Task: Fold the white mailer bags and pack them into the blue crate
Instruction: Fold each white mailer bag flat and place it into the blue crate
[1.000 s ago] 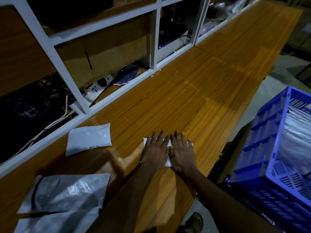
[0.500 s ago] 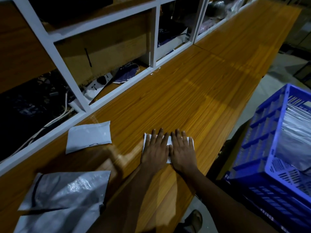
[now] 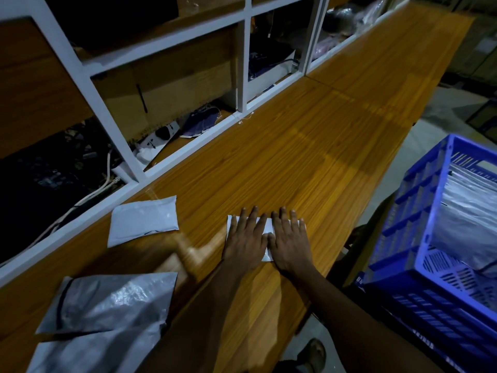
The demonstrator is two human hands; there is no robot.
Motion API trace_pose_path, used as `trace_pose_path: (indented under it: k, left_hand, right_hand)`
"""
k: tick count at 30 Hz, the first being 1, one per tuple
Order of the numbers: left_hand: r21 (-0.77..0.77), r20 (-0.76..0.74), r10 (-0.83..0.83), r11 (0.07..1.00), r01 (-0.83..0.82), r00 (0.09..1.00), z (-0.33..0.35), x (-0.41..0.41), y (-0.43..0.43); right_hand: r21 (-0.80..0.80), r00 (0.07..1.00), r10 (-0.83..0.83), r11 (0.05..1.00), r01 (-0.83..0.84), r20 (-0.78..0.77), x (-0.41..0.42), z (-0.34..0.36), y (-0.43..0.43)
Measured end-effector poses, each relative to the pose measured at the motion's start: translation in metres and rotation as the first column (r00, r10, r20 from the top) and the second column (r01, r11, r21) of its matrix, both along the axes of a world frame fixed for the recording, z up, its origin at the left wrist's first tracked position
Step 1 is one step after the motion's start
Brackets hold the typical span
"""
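bare wooden counter [image 3: 309, 162] ahead, shelf frame [image 3: 188, 146] blocking left, blue crate [image 3: 419, 211] blocking right

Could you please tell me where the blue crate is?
Head view: the crate sits at right, past the table edge, nearest the right hand.

Power strip [image 3: 154, 142] in white shelf frame [image 3: 244, 63], well up-left of your left hand [image 3: 246, 242]; wooden bench [image 3: 336, 146] under it; sandal [image 3: 313, 352] on floor, nearer you.
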State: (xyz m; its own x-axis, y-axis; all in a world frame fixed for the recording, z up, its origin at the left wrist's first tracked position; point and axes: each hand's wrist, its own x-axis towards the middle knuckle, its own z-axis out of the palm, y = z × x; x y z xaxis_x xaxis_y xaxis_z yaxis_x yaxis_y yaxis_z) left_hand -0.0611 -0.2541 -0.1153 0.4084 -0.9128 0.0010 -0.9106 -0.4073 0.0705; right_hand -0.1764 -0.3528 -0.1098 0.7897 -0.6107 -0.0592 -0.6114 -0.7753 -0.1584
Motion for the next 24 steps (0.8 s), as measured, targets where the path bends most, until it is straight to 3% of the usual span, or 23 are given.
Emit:
trace_pose_path:
  k: [9, 20, 24]
  left_hand:
    - [-0.012, -0.033, 0.055, 0.998, -0.056, 0.998, -0.004, 0.020, 0.031]
    - [0.000, 0.045, 0.132, 0.991, -0.132, 0.990, 0.003, 0.007, 0.047]
    - [-0.010, 0.131, 0.058, 0.998, -0.057, 0.990, 0.012, 0.001, 0.038]
  right_hand:
    - [0.034, 0.998, -0.062, 0.998, 0.061, 0.008, -0.028, 0.000, 0.005]
    - [0.035, 0.998, -0.069, 0.997, 0.068, 0.015, -0.040, 0.005, 0.022]
    - [-0.028, 0.995, -0.023, 0.999, 0.026, 0.097, -0.029, 0.022, 0.026]
